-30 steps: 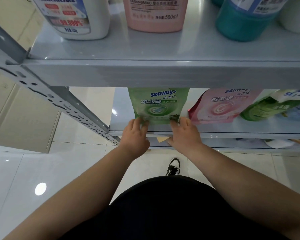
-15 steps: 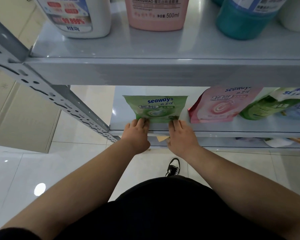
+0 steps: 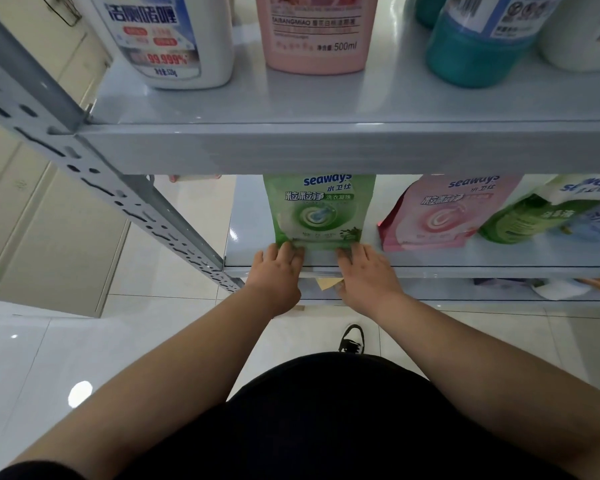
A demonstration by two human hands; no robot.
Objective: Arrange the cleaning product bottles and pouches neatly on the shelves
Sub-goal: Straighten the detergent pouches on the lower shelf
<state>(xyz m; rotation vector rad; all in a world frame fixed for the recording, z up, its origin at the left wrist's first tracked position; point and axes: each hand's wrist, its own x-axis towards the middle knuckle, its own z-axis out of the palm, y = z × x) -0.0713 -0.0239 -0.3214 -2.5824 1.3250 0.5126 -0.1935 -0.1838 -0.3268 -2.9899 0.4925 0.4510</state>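
A green seaways pouch (image 3: 317, 209) stands upright on the lower shelf (image 3: 430, 261), its top hidden behind the upper shelf's front edge. My left hand (image 3: 276, 275) lies at its bottom left corner and my right hand (image 3: 368, 275) at its bottom right corner. The fingertips of both hands press on the pouch's bottom seam, and the right thumb hangs below the shelf edge. A pink seaways pouch (image 3: 437, 216) leans to the right of the green one. A green and white pouch (image 3: 541, 213) lies tilted beyond it.
The upper shelf (image 3: 326, 147) carries a white bottle (image 3: 163, 39), a pink 500 ml bottle (image 3: 317, 32) and a teal bottle (image 3: 478, 46). A perforated grey upright (image 3: 94, 171) slants at the left. More packs (image 3: 561, 287) lie on a lower level. White floor tiles lie below.
The green pouch has gone from leaning back to standing upright, so its top edge is now behind the upper shelf. Both hands have stayed at its bottom corners.
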